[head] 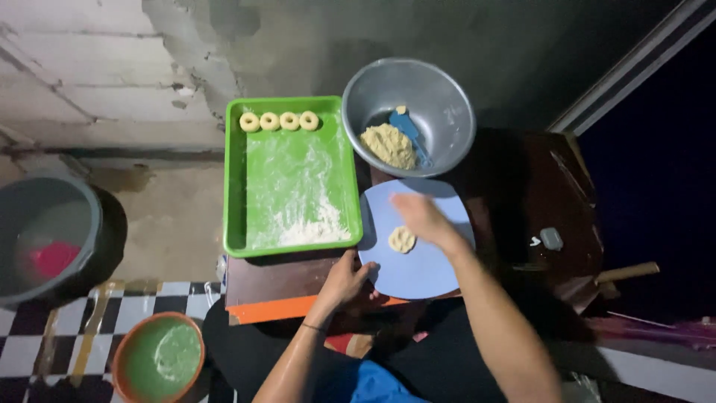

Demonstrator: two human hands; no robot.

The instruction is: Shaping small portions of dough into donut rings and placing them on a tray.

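A pale blue round plate (pixel 425 269) lies on the dark wooden table, with a flattened piece of dough (pixel 402 239) on it. My right hand (pixel 419 215) hovers flat just above and beside the dough, blurred by motion. My left hand (pixel 344 280) grips the plate's near left rim. A green tray (pixel 239 186) dusted with flour holds several ring-shaped dough pieces (pixel 279 121) in a row along its far edge. A metal bowl (pixel 447 97) behind the plate holds a lump of dough (pixel 388 145) and a blue spatula (pixel 409 131).
A dark bucket (pixel 82 216) with a pink object in water stands on the floor at left. An orange-rimmed green bowl (pixel 159 360) sits on checkered tiles below. A small grey object (pixel 552 238) and a wooden handle (pixel 626 272) lie at right.
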